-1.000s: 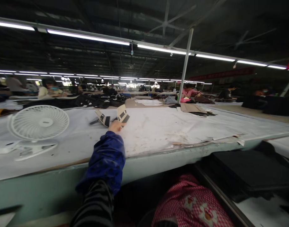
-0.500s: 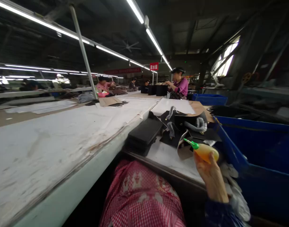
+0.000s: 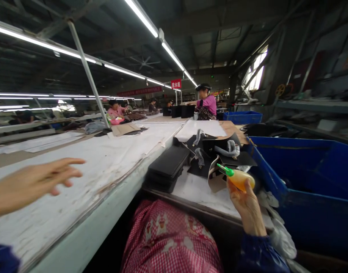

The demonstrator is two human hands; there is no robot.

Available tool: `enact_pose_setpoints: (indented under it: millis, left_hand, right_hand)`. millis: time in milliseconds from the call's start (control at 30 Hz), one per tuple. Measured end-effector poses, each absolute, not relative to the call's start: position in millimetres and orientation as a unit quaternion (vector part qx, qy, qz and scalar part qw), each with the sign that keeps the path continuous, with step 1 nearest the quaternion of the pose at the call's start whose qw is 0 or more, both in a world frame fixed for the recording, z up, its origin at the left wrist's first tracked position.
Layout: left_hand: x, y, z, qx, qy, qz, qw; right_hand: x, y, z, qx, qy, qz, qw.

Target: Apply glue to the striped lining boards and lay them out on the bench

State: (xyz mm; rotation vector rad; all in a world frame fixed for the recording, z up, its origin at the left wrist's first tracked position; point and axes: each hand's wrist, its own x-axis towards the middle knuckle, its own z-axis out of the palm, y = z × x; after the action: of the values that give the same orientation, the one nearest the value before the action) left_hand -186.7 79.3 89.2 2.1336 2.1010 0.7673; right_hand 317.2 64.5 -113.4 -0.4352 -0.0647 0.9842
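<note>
My right hand [image 3: 246, 206] is wrapped round a squeeze bottle [image 3: 240, 179] of amber liquid, its green nozzle pointing up and left. Over the white table at the left, my left hand [image 3: 46, 184] has its fingers stretched apart and holds nothing. Beyond the bottle lie black bag pieces [image 3: 209, 149] with wrapped handles [image 3: 230, 149] and small metal fittings. A stack of black panels [image 3: 168, 163] rests to their left, near the table's front edge.
Blue bins [image 3: 307, 159] stand at the right, with crumpled clear plastic [image 3: 282, 237] beside them. A long white table [image 3: 105, 159] runs away to the left. A person in purple [image 3: 209, 104] works farther back; a metal pole [image 3: 88, 72] rises at the left.
My left hand has come into view at the left. The view has shifted, so the tables and bins appear farther left. The bottle is still in my right hand.
</note>
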Motion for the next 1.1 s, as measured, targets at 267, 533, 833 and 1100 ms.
enact_pose_setpoints:
  millis: [267,533,833,1100]
  left_hand:
    - [76.6,135.0,-12.4,0.898,0.302,0.186,0.261]
    - [187.5,164.1,-91.7,0.850,0.380,0.172,0.321]
    - [51.9,110.6,-83.0,0.826,0.422,0.247,0.279]
    - [17.5,66.8,-34.5,0.850,0.465,0.229,0.096]
  right_hand:
    - [335.6,38.0,-116.2,-0.214,-0.042,0.420,0.881]
    - [349.7,22.1,-120.7,-0.230,-0.077,0.417,0.876]
    - [331.2,31.0,-138.3,-0.226,-0.094,0.422,0.873]
    - [307.2,49.2,-148.4,-0.208,-0.062,0.481,0.849]
